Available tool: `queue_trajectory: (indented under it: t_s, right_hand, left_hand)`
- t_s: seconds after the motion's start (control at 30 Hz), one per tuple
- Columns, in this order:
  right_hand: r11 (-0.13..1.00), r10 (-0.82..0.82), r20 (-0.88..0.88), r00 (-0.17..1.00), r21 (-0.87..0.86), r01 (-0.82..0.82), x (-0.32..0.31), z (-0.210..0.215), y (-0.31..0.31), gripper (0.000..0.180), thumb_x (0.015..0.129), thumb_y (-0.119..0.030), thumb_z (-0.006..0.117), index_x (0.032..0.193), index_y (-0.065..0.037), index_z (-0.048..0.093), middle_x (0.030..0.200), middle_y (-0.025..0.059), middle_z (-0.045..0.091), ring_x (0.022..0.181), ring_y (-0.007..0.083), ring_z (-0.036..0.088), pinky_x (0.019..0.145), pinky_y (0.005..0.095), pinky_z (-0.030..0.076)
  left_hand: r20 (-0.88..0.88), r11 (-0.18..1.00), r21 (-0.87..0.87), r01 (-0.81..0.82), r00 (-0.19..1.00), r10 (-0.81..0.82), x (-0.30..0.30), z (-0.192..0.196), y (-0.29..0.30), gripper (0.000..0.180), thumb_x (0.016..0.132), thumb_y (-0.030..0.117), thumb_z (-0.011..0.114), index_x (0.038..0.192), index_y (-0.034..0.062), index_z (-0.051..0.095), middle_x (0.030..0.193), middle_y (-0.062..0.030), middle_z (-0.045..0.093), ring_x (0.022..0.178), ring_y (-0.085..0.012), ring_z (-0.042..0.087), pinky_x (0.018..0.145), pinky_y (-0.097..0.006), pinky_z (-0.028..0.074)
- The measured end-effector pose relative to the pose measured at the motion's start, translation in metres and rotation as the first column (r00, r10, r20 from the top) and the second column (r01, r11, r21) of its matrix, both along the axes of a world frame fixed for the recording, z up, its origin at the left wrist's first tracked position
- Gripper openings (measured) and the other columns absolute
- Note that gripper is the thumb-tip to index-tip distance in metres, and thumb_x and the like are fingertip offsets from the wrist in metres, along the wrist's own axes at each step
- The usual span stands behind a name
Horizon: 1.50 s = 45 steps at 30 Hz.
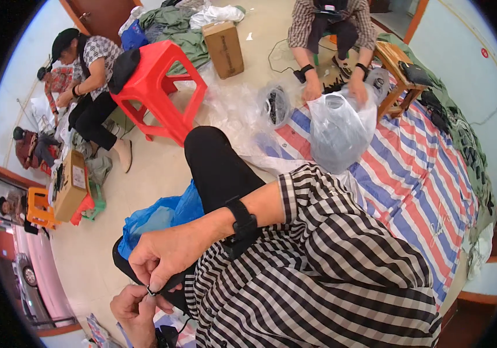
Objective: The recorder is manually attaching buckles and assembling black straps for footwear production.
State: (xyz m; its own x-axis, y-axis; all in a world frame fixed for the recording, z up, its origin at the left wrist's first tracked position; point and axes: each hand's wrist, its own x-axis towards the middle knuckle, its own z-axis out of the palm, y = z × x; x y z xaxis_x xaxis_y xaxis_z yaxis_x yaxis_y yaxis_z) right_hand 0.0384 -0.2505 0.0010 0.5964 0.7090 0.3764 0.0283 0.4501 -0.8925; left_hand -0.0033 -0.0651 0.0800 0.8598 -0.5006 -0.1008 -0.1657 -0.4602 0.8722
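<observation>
Both of my hands meet in front of my lap, fingertips together. My right hand (168, 255), a black band on its wrist, pinches a small dark piece with a shiny edge (151, 291). From below, my left hand (135, 313) grips the same small piece between thumb and fingers. Its exact kind is too small to tell, and the fingers partly cover it. A blue plastic bag (164, 211) lies open across my lap, just beyond my right hand.
A red plastic stool (164, 87) and a cardboard box (223, 49) stand ahead. Across a striped sheet (411, 191), another person's hands hold a filled translucent bag (341, 133). Beside it sits a clear bag of black pieces (274, 107). Several people sit at the left.
</observation>
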Motion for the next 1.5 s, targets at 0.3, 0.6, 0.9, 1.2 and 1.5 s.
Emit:
queue_trajectory:
  t_s: [0.3,0.6,0.9,1.2,1.5]
  right_hand:
    - [0.797,-0.436,0.613,0.659,-0.076,0.599,-0.006,0.009,-0.039,0.026,0.074,-0.007,0.069,0.097,0.001,0.057,0.085,0.0110,0.062,0.076,0.0234,0.062,0.067,0.0286,0.048]
    - [0.834,-0.445,0.446,0.776,-0.109,0.541,-0.011,0.005,-0.035,0.031,0.078,-0.008,0.069,0.100,0.006,0.051,0.086,0.0101,0.063,0.076,0.0135,0.062,0.069,0.0237,0.047]
    - [0.800,-0.447,0.499,0.742,-0.148,0.582,-0.017,0.018,-0.030,0.027,0.078,-0.007,0.064,0.102,0.001,0.054,0.088,0.0123,0.062,0.083,0.0235,0.065,0.074,0.0300,0.049]
    - [0.836,-0.415,0.477,0.775,-0.135,0.531,-0.019,0.024,-0.019,0.025,0.081,-0.004,0.059,0.103,0.003,0.050,0.087,0.0132,0.061,0.082,0.0245,0.064,0.074,0.0312,0.049]
    - [0.769,-0.319,0.729,0.606,-0.176,0.615,-0.019,0.043,-0.019,0.028,0.074,-0.002,0.063,0.100,0.001,0.053,0.087,0.0137,0.061,0.078,0.0282,0.063,0.068,0.0328,0.049]
  left_hand:
    - [-0.202,0.940,-0.333,-0.070,0.979,0.001,0.022,-0.022,-0.023,0.011,0.088,0.005,0.051,0.082,-0.0024,0.056,0.064,-0.0051,0.060,0.054,-0.0090,0.056,0.050,-0.021,0.045]
    - [-0.304,0.830,-0.558,0.011,0.928,-0.216,0.026,-0.027,-0.012,0.022,0.095,0.016,0.046,0.092,-0.0041,0.055,0.075,-0.0081,0.061,0.063,-0.0107,0.059,0.058,-0.022,0.049]
    - [-0.326,0.815,-0.578,-0.037,0.926,-0.189,0.021,-0.031,-0.006,0.020,0.092,0.015,0.050,0.092,-0.0042,0.056,0.070,-0.0115,0.060,0.058,-0.0156,0.059,0.053,-0.026,0.049]
    - [-0.335,0.751,-0.656,-0.075,0.921,-0.201,0.020,-0.037,0.002,0.021,0.091,0.015,0.051,0.092,-0.0048,0.057,0.071,-0.0123,0.060,0.059,-0.0170,0.060,0.054,-0.027,0.049]
    - [-0.373,0.748,-0.658,-0.090,0.901,-0.220,0.018,-0.033,0.010,0.021,0.090,0.015,0.052,0.091,-0.0049,0.057,0.071,-0.0123,0.060,0.059,-0.0172,0.060,0.054,-0.027,0.049]
